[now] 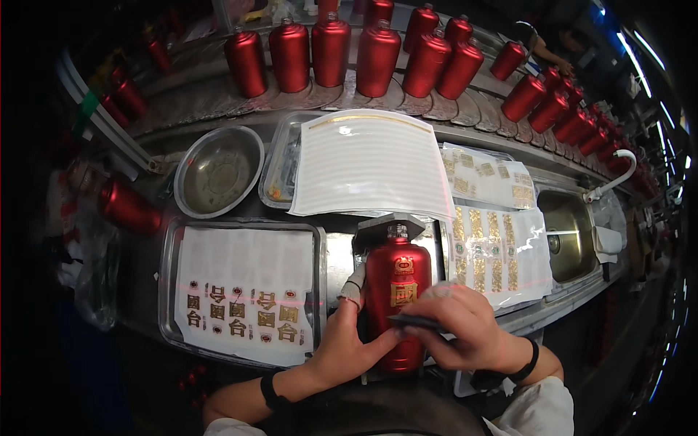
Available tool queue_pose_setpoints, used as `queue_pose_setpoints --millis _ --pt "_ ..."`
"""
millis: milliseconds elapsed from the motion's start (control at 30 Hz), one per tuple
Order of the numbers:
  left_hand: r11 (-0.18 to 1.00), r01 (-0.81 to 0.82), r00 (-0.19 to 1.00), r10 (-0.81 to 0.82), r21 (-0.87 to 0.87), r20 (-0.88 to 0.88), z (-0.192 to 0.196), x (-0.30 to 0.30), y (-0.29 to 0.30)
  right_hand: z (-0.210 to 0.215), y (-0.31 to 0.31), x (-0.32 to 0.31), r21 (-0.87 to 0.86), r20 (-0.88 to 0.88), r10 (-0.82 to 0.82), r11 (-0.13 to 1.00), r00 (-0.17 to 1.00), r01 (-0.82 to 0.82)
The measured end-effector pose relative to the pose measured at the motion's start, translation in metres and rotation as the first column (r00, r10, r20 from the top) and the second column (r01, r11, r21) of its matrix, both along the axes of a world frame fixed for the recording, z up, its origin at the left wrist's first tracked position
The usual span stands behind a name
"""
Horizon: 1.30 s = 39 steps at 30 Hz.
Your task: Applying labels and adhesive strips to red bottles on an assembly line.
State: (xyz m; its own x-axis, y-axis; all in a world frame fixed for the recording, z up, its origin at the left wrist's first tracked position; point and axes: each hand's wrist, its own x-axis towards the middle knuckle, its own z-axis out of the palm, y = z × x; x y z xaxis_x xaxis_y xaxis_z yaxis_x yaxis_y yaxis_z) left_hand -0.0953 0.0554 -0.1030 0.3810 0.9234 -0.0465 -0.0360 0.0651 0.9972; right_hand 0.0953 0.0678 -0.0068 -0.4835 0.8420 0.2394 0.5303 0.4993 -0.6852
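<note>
Both forearms come up from the bottom edge and meet in the middle, pretty close together. Left hand [347,341] is turned palm inward, fingers pointing up, with a taped or covered fingertip [352,285] sticking up highest. Black band on that wrist. Right hand [459,325] is curled over, knuckles up, fingers pinched together and angled toward the left hand, the two hands nearly touching. Black band on the right wrist too, light sleeve behind it.
</note>
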Motion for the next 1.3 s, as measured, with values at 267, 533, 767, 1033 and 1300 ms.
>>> queue_pose_setpoints --millis 267,533,767,1033,1300 --pt "0.972 0.132 0.99 -0.12 -0.196 0.074 0.003 -0.007 0.0 -0.006 0.061 0.009 0.165 -0.052 -0.185 0.968 0.981 0.191" --pt "0.977 0.102 0.993 -0.088 -0.19 0.079 0.004 -0.007 -0.003 -0.013 0.054 0.011 0.211 -0.018 -0.303 0.93 0.953 0.3" --pt "0.98 0.137 0.99 -0.139 -0.144 0.002 0.001 -0.005 -0.004 -0.009 0.037 0.009 0.392 0.086 -0.071 0.92 0.994 0.032" --pt "0.953 0.154 0.934 -0.054 -0.261 0.352 0.015 -0.006 -0.001 -0.016 -0.026 0.002 0.356 -0.03 0.161 0.924 0.987 -0.139" --pt "0.983 0.03 0.991 -0.006 -0.18 0.132 0.001 -0.001 -0.011 -0.033 -0.055 0.007 -0.25 -0.29 -0.451 0.887 0.845 0.388"
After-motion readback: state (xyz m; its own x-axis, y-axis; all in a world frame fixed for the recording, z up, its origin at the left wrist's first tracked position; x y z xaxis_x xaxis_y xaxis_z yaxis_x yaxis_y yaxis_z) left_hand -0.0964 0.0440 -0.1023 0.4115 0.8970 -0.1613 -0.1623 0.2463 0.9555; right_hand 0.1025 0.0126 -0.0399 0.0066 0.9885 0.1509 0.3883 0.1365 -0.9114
